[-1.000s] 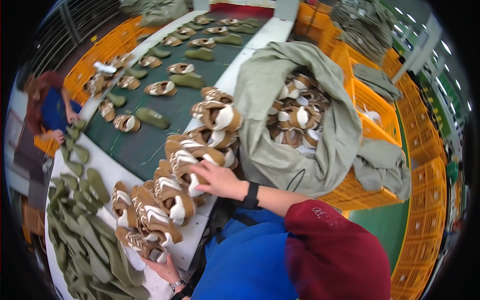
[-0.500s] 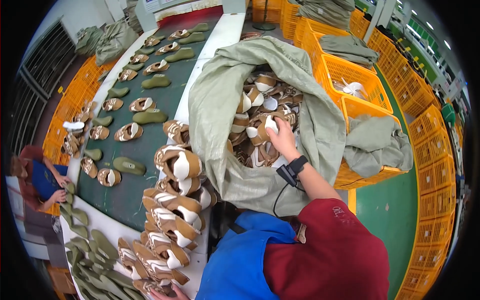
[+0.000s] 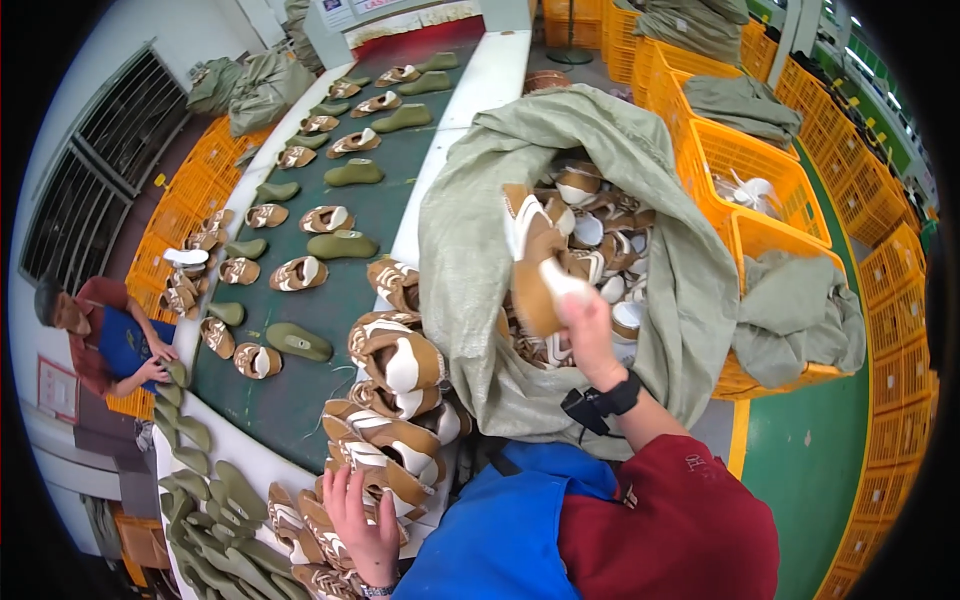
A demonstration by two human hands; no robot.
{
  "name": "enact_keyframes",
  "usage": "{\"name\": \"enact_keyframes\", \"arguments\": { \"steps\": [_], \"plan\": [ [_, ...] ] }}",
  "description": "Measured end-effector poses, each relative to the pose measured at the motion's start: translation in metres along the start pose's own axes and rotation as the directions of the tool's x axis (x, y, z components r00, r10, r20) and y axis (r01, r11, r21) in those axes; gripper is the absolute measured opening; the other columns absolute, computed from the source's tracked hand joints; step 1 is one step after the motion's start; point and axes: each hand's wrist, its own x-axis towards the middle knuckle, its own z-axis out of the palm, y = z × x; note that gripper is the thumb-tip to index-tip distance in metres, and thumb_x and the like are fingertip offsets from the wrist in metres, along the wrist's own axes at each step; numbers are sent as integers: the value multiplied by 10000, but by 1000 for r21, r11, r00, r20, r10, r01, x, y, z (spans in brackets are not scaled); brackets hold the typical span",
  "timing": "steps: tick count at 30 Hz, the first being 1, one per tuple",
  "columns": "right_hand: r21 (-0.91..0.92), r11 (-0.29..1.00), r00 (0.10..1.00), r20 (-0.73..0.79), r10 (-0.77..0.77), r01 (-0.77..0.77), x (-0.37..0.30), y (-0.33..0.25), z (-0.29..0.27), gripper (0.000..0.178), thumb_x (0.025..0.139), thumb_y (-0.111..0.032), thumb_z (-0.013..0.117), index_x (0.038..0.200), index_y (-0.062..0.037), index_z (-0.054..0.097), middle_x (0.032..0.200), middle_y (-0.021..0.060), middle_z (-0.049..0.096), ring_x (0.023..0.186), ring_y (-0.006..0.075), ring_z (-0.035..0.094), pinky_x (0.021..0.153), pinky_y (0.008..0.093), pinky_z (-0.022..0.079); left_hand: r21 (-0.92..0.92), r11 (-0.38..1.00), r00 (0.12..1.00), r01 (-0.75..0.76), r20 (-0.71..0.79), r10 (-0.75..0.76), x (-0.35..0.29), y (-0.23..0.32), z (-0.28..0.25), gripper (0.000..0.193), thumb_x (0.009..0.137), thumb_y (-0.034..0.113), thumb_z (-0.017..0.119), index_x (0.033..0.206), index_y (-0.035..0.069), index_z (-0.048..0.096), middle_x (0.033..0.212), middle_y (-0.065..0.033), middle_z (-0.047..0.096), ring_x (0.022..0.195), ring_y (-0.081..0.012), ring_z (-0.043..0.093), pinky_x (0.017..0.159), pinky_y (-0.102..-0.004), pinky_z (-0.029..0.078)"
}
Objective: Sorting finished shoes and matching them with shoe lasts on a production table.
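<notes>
My right hand point(image 3: 594, 345) grips a brown-and-white shoe upper point(image 3: 538, 262) by its heel end and holds it above the mouth of a grey-green woven sack point(image 3: 470, 255). Inside the sack lie many similar shoe uppers point(image 3: 603, 262), some partly hidden by my hand. At the lower left, my left hand point(image 3: 362, 525) has its fingers raised and apart, holding nothing. It is beside stacked shoe uppers point(image 3: 385, 440) along the near edge of the work table. Whether its palm touches them, I cannot tell.
A green conveyor belt point(image 3: 300, 395) carries shoe uppers paired with green shoe lasts point(image 3: 342, 244). More lasts point(image 3: 215, 540) are heaped at the near left. Another person point(image 3: 120, 335) works across the belt. Orange crates point(image 3: 760, 170) line the right side by a green floor point(image 3: 800, 450).
My right hand has lifted a shoe upper out of the sack. My left hand has risen from the lower edge beside the stacked uppers. The whole view has shifted slightly.
</notes>
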Motion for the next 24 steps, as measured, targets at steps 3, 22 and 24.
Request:
{"name": "enact_keyframes", "arguments": {
  "steps": [3, 22, 24],
  "plan": [
    [698, 676, 947, 11, 322, -238, 10, -33, 32, 567, 866, -539, 376, 1201, -97, 490, 1127, 48, 570, 926, 194, 575, 667, 307, 462, 2, 999, 999, 48, -7, -48, -11, -12, 5, 427, 698, 51, 634, 1106, 18, 512, 1185, -166, 473, 1184, -394, 365, 983, -460, 289],
    [-241, 589, 311, 950, -19, 772, -38, 4, 148, 378, 726, -255, 647, 1057, -125, 517, 869, 90, 586, 746, 283, 605, 582, 387, 486, -41, 988, 989, 147, 29, -145, -39, -42, 18, 508, 704, 66, 641, 1175, 1, 463, 1182, -192, 462, 1135, -377, 399, 977, -433, 308],
    [-325, 668, 462, 887, -32, 670, -30, -9, 121, 340, 737, -244, 635, 1036, -115, 535, 870, 95, 590, 752, 278, 604, 585, 378, 484, -46, 990, 989, 130, 79, -126, -37, -41, 18, 504, 698, 50, 634, 1170, -1, 464, 1181, -192, 459, 1132, -370, 402, 973, -428, 311]
  ]
}}
